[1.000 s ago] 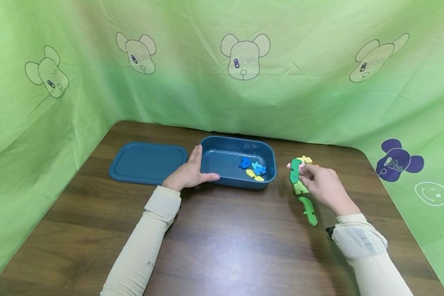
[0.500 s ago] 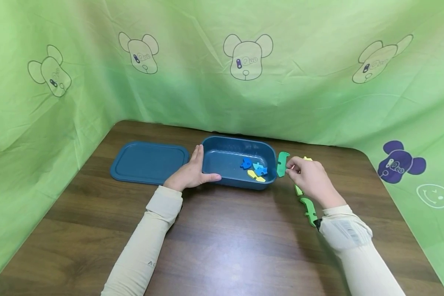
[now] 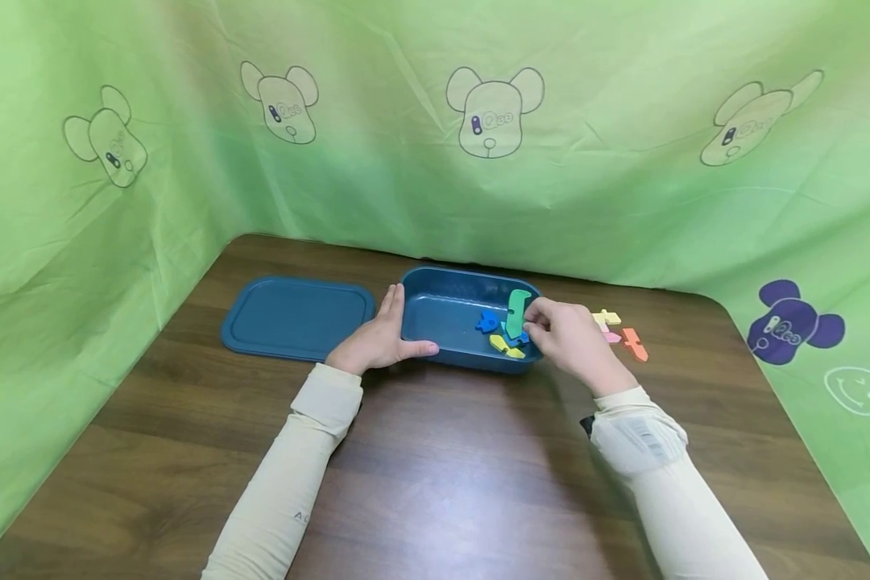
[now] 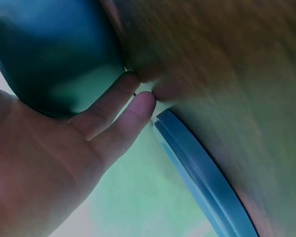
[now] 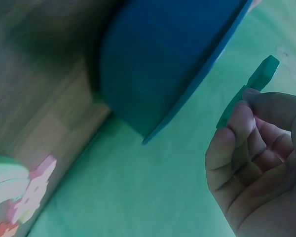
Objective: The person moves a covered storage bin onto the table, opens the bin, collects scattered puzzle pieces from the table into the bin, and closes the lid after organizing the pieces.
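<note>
Dark blue lid (image 3: 297, 317) flat on brown wood-grain table (image 3: 435, 475), left of centre. Yellow piece (image 3: 607, 316), pink piece (image 3: 612, 337) and orange piece (image 3: 634, 344) clustered on the right. Green cloth backdrop (image 3: 435, 121) behind, printed with pale bear heads; purple bear print (image 3: 793, 322) at right.

The head camera looks forward and down from above the near table edge, taking in the whole table (image 3: 435, 483) toward twelve o'clock. Each wrist camera sits very close, angled up along its palm. All three share the blue box (image 3: 442, 302) (image 4: 49, 54) (image 5: 163, 64).
</note>
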Available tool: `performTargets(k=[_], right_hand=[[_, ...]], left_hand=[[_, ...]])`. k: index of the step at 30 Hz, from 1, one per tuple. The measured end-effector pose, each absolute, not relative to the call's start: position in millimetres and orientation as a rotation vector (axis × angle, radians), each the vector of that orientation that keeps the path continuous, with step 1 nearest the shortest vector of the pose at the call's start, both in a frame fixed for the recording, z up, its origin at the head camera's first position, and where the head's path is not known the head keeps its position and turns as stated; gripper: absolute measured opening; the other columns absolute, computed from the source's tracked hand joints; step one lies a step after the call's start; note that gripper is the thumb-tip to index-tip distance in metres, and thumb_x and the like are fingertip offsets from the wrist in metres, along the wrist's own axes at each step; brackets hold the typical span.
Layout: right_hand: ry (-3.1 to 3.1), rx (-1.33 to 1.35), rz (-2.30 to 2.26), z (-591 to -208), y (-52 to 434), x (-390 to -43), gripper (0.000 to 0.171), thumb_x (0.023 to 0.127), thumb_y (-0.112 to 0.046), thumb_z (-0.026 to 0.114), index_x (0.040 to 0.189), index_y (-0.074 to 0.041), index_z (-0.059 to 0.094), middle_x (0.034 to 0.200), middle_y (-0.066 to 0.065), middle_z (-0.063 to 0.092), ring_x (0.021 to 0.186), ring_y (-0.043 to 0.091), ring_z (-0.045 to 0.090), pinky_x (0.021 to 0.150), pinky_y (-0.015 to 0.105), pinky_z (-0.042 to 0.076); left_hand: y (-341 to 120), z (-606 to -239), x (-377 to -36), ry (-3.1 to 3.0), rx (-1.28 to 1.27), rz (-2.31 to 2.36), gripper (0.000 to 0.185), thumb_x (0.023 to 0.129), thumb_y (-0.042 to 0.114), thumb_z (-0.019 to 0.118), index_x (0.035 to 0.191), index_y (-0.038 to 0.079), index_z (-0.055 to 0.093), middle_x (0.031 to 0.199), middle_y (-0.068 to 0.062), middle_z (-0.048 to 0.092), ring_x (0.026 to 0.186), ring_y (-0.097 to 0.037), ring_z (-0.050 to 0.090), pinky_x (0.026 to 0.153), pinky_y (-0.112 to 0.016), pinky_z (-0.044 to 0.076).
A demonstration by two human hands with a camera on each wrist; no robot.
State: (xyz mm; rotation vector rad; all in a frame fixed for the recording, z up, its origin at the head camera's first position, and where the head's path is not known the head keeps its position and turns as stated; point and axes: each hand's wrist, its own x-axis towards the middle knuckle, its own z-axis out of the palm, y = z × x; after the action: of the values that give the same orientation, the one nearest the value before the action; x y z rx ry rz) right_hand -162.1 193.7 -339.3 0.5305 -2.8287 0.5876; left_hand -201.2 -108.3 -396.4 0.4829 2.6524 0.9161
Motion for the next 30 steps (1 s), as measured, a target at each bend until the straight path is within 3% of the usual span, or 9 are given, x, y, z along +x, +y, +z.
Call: performTargets(k=[10, 18, 26, 30], right_hand=[[-2.832, 0.561, 0.604, -333, 168, -172, 0.004, 0.093, -0.006, 0.069, 0.093, -0.003, 0.067, 0.072, 0.001, 0.062, 0.065, 0.021, 0.055, 0.063, 0.039, 0.045], [-2.85, 0.587, 0.616, -335, 147, -181, 0.005, 0.095, -0.008, 0.067, 0.093, -0.004, 0.067, 0.072, 0.001, 0.061, 0.066, 0.022, 0.054, 0.065, 0.038, 0.044], [-2.882, 0.601, 0.652, -334, 122, -190, 0.003, 0.096, -0.006, 0.066, 0.097, -0.004, 0.068, 0.076, 0.005, 0.064, 0.068, 0.022, 0.057, 0.066, 0.038, 0.047], [-2.899, 0.608, 0.678, -334, 109, -196, 0.006, 0.096, -0.006, 0.066, 0.101, -0.003, 0.069, 0.082, 0.007, 0.066, 0.071, 0.023, 0.057, 0.067, 0.039, 0.049]], left_hand=[[-109, -397, -201, 2.648, 0.481, 0.907, 0.125, 0.085, 0.07, 0.067, 0.16, 0.014, -0.016, 0.168, -0.005, -0.016, 0.118, -0.037, 0.06, 0.088, -0.042, 0.051], [-110, -397, -201, 2.656, 0.475, 0.909, 0.126, 0.084, 0.071, 0.067, 0.16, 0.014, -0.016, 0.168, -0.007, -0.014, 0.123, -0.037, 0.057, 0.096, -0.043, 0.048], [-109, -397, -202, 2.644, 0.436, 0.935, 0.13, 0.081, 0.072, 0.069, 0.16, 0.015, -0.016, 0.169, -0.006, -0.011, 0.14, -0.036, 0.04, 0.108, -0.045, 0.039], [-108, -397, -203, 2.653, 0.419, 0.928, 0.13, 0.082, 0.073, 0.068, 0.16, 0.014, -0.018, 0.168, -0.005, -0.012, 0.133, -0.034, 0.05, 0.101, -0.042, 0.045]])
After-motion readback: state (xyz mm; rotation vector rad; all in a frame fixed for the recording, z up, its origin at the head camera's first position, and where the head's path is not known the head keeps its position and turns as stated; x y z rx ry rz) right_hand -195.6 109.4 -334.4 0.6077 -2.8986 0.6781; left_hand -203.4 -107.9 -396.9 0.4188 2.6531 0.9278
